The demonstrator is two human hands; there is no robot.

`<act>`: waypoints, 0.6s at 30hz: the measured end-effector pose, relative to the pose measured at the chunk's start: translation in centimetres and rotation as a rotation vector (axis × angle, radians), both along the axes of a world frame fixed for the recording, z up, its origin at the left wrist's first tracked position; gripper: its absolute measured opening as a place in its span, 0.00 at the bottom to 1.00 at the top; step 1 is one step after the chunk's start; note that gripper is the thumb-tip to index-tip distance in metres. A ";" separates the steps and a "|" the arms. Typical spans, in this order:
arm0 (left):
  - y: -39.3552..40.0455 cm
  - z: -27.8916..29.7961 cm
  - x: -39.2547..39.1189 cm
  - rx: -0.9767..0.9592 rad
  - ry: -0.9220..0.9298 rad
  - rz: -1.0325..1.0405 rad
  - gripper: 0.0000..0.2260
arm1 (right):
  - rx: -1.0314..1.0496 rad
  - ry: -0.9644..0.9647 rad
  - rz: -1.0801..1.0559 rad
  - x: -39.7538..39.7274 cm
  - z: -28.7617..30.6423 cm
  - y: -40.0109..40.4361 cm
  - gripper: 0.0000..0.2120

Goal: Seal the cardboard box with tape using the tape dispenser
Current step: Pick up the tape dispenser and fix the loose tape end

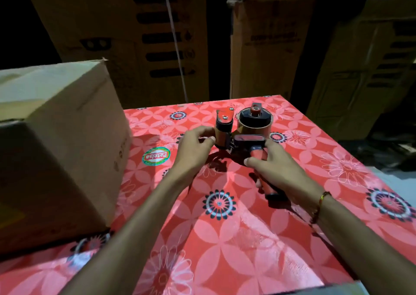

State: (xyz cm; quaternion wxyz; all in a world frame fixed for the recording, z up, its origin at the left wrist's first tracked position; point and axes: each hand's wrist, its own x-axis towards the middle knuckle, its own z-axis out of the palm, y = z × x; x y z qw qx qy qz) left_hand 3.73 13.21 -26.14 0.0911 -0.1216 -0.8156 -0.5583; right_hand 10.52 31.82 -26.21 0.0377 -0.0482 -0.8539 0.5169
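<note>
**Freeing the tape end before the box gets sealed**

The dispenser (244,135) sits on the desk (225,238) at about 12 o'clock from the person, with the roll (254,127) at its far right and the roller head (224,126) at its left. The box (56,137) stands at 9 o'clock, well apart from the dispenser, and its top is too dim and angled to show any tape.

The step in hand looks like getting hold of the loose tape end. To do it well, the handle should be kept steady and low so the dispenser does not tip, and the tape should be drawn out straight past the roller, not at a slant, so it does not fold onto itself or stick to the fingers. Only a short tail is needed before carrying it to the box seam.

The right hand (276,171) is curled around the red handle (262,159), thumb laid along its near side, wrist low and close to the desk; a thread band circles that wrist. The left hand (198,144) reaches in from 7 o'clock, its fingertips gathered in a pinch right at the roller head. Whether they already pinch tape I cannot tell. Both forearms converge toward the dispenser.
</note>
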 end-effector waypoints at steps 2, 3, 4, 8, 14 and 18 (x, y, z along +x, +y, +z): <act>0.6 -0.4 -0.3 0.036 -0.066 -0.011 0.14 | 0.045 -0.025 -0.013 -0.2 -0.1 0.6 0.17; 0.9 -0.4 -0.7 0.052 -0.111 -0.011 0.15 | 0.070 -0.048 -0.020 -0.5 0.2 1.1 0.17; 1.2 -0.3 -0.8 0.064 -0.163 -0.013 0.16 | 0.096 -0.070 -0.025 -0.6 0.5 1.4 0.18; 2.5 -0.2 -1.0 0.078 -0.359 -0.029 0.14 | 0.179 -0.142 -0.036 -0.7 1.6 2.5 0.17; 4.1 1.3 -0.5 0.059 -0.468 0.008 0.13 | 0.210 -0.192 -0.047 -0.8 1.6 2.9 0.19; 4.4 2.4 0.4 0.047 -0.539 -0.002 0.18 | 0.192 -0.257 -0.053 -0.6 1.8 2.7 0.21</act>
